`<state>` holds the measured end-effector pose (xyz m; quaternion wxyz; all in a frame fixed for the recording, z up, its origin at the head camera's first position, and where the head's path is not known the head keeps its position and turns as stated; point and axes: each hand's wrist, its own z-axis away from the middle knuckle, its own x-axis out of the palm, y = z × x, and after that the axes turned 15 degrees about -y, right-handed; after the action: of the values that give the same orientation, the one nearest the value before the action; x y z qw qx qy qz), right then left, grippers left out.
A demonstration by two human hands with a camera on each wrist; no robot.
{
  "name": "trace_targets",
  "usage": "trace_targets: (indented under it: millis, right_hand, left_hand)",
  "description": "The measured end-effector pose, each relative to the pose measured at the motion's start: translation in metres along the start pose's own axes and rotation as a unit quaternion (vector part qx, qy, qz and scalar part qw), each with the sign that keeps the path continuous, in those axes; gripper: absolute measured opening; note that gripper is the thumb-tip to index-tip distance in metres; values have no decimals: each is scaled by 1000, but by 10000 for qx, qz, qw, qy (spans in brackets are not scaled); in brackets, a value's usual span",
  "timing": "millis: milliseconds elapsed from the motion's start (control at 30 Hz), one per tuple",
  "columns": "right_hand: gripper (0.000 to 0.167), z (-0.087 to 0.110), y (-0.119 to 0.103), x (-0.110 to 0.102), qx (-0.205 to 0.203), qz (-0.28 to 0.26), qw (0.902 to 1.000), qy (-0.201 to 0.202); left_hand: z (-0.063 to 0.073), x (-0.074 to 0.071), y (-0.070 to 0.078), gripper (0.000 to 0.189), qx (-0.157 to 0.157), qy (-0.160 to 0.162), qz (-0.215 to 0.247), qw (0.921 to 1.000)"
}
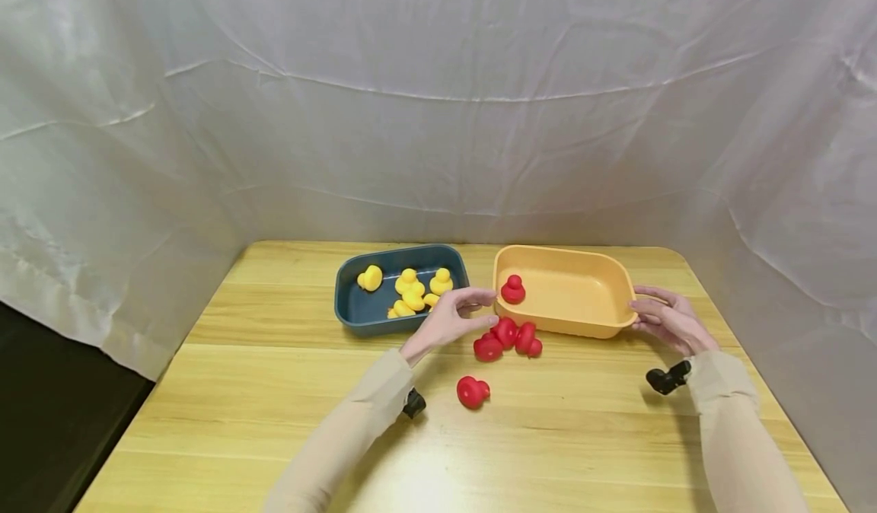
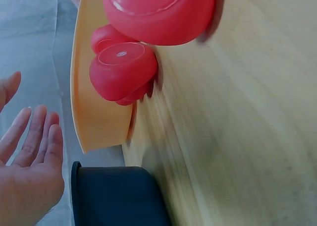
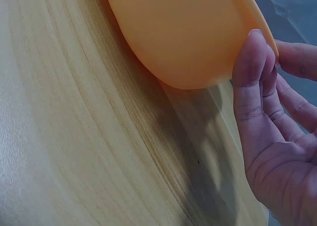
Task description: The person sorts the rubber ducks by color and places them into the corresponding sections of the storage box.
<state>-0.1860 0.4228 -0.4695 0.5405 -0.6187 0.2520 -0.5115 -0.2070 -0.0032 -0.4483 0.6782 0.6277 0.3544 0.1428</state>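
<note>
My right hand pinches the right end of the orange plastic tub, thumb on the near side of the rim and fingers behind it. One red rubber duck sits inside that tub at its left end. My left hand is held in the air between the two tubs, fingers extended and spread from the thumb, holding nothing. Just beyond its fingertips, red rubber ducks lie tipped over on the table against the orange tub's front wall. Another red duck lies on its own nearer to me.
A dark blue tub with several yellow rubber ducks stands to the left, close beside my left hand. Both tubs are near the back edge of the wooden table. Pale sheeting hangs behind and at the sides.
</note>
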Motion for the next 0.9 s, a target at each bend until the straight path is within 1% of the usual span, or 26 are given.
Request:
trace_targets:
  millis: [167, 333, 400, 567, 733, 900]
  right_hand:
    - [32, 0, 1, 0, -14, -68, 10000, 41]
    - [31, -1, 2, -1, -27, -115, 9999, 56]
    - [31, -1, 2, -1, -17, -108, 9999, 79]
    - [31, -1, 3, -1, 28, -37, 9999, 166]
    - [30, -1, 2, -1, 9, -23, 9999, 116]
    - [29, 0, 2, 0, -29, -43, 10000, 56]
  left_hand:
    - [11, -1, -2, 50, -33, -232, -43, 9997]
    - [21, -3, -6, 46, 70, -534, 167, 9984]
    - [25, -3, -8, 47, 80, -717, 264, 9970]
    - [34, -4, -10, 47, 49, -1160, 228, 9930]
    - [43, -6, -15, 46, 114, -1530, 305, 9877]
    - [51, -11, -23, 48, -12, -1834, 300, 9826]
